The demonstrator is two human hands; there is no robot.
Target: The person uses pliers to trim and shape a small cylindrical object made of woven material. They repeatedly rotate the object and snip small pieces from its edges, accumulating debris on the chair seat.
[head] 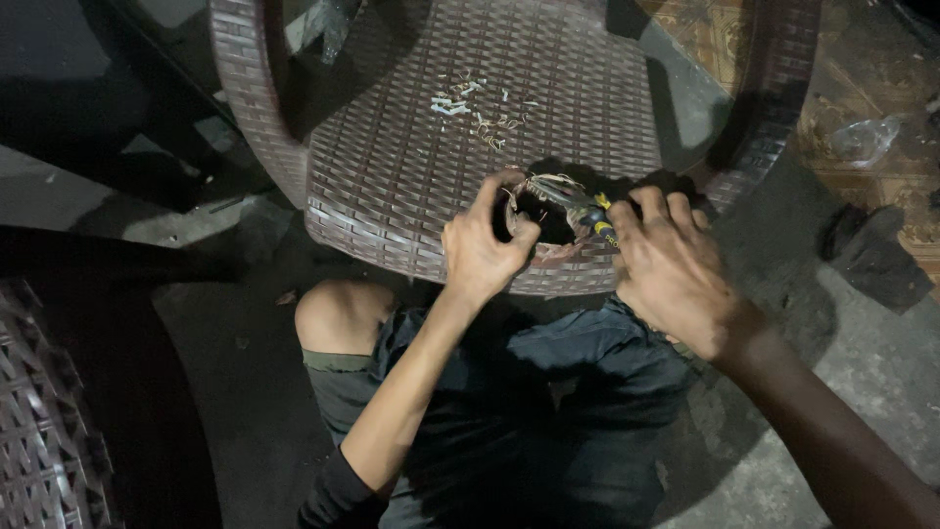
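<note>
Left hand (482, 247) pinches the torn edge of a hole (537, 217) in the brown woven chair seat (470, 108). Those broken strips look stiff and sharp. Right hand (669, 266) grips the pliers (586, 208) by the yellow handle, which looks hard and grippy.

You have just one package-like thing in view, a crumpled clear plastic wrapper (866, 138) lying on the floor (862, 392) near its upper right edge, beyond the chair's (548, 108) right arm; no labels, signs or screens show.
</note>
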